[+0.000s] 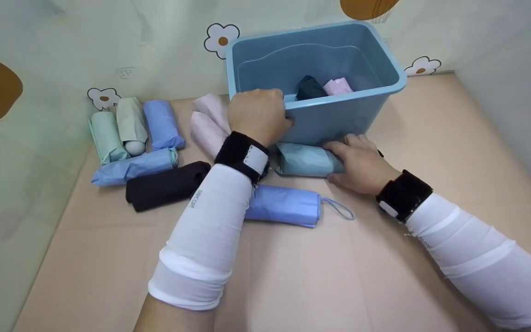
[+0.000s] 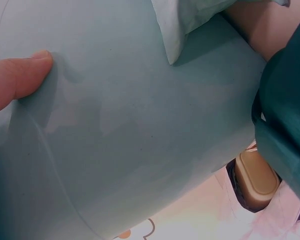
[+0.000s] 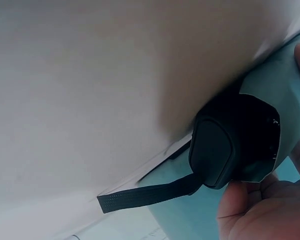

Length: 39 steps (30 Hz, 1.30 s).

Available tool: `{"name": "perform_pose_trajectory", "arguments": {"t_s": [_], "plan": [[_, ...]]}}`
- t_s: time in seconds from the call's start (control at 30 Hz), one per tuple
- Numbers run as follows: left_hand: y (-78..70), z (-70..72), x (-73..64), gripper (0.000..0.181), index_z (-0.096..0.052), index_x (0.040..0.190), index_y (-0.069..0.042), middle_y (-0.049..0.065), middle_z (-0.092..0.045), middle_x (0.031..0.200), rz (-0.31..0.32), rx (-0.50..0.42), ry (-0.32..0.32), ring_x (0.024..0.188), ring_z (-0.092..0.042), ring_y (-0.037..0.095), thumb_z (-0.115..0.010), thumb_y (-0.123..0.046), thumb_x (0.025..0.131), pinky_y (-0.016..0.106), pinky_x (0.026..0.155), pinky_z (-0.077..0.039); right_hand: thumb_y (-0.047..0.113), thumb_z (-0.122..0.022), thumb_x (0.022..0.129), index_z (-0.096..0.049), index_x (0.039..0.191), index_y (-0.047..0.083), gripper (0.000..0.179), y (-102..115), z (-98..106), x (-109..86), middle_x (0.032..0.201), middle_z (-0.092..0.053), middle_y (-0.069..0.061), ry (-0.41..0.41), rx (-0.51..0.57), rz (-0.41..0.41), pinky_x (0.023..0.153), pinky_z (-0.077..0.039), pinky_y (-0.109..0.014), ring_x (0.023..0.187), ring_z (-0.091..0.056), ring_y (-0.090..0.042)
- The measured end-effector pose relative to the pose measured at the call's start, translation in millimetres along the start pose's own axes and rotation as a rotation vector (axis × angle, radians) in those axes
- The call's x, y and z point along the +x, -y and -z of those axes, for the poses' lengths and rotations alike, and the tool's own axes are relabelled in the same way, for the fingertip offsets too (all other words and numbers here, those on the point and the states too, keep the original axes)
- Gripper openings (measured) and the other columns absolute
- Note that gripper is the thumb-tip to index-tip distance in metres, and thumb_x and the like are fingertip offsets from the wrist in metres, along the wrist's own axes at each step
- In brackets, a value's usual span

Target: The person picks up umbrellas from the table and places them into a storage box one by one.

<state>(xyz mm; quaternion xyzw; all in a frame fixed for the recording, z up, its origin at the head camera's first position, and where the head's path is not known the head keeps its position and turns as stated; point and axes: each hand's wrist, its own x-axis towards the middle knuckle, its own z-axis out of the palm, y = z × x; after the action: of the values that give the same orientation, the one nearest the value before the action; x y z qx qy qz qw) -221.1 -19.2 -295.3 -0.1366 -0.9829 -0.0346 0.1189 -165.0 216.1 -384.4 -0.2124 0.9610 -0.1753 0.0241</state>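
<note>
Teal umbrella point(image 1: 309, 160) lies beside bin point(image 1: 339, 121) holding dark, pink bundles point(image 1: 310, 89).

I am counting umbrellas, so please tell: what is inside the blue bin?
A dark bundle and a pink one, probably umbrellas, show inside the blue bin. Its near wall covers their lower parts; anything deeper behind it cannot be seen.

Beige surface point(image 1: 293, 276), objs. lying directly on it. L side: green umb. point(image 1: 106, 136), cream umb. point(image 1: 130, 120), rear blue umb. point(image 1: 162, 122), front blue umb. point(image 1: 132, 167), black umb. point(image 1: 166, 186). Ctr.: rear pink umb. point(image 1: 212, 110), front pink umb. point(image 1: 208, 133), periwinkle umb. point(image 1: 284, 205) w/ loop point(image 1: 338, 207), teal umb. point(image 1: 309, 159) next to blue bin point(image 1: 330, 122).
</note>
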Motion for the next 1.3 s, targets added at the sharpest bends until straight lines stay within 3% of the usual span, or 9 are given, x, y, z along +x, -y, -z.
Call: {"name": "perform_pose_trajectory", "arguments": {"t_s": [0.33, 0.67, 1.1, 1.3], "plan": [[-0.9, 1.6, 1.2, 0.027, -0.073, 0.089, -0.015, 0.005, -0.076, 0.086, 0.006, 0.008, 0.034, 0.083, -0.073, 0.029, -0.074, -0.042, 0.087, 0.048, 0.071, -0.058, 0.022, -0.083, 0.087, -0.059, 0.142, 0.007, 0.062, -1.7, -0.8, -0.4, 0.127, -0.057, -0.021, -0.028, 0.009, 0.02, 0.108, -0.034, -0.056, 0.12, -0.046, -0.04], [-1.2, 1.7, 1.6, 0.028, -0.074, 0.09, -0.015, 0.004, -0.075, 0.085, 0.01, 0.016, 0.057, 0.081, -0.071, 0.026, -0.073, -0.043, 0.088, 0.047, 0.07, -0.057, 0.023, -0.081, 0.09, -0.058, 0.144, 0.006, 0.062, -2.9, -0.7, 0.7, 0.135, -0.06, -0.022, -0.012, 0.015, 0.019, 0.111, -0.035, -0.056, 0.124, -0.049, -0.04], [-1.5, 2.2, 1.7, 0.034, -0.076, 0.099, -0.015, 0.005, -0.078, 0.092, 0.022, 0.013, 0.065, 0.086, -0.073, 0.028, -0.073, -0.047, 0.089, 0.048, 0.074, -0.058, 0.019, -0.082, 0.09, -0.063, 0.139, 0.009, 0.054, -0.5, 1.4, -0.9, 0.122, -0.056, -0.017, -0.019, 0.052, -0.014, 0.104, -0.044, -0.053, 0.119, -0.049, -0.036], [-0.4, 0.4, 0.8, 0.029, -0.075, 0.092, -0.014, 0.006, -0.078, 0.089, 0.007, 0.001, 0.026, 0.084, -0.073, 0.03, -0.074, -0.042, 0.087, 0.05, 0.073, -0.058, 0.016, -0.084, 0.087, -0.066, 0.132, 0.008, 0.049, -0.3, 0.6, -0.9, 0.117, -0.058, -0.018, -0.049, 0.066, -0.007, 0.101, -0.047, -0.053, 0.116, -0.054, -0.037]]}}
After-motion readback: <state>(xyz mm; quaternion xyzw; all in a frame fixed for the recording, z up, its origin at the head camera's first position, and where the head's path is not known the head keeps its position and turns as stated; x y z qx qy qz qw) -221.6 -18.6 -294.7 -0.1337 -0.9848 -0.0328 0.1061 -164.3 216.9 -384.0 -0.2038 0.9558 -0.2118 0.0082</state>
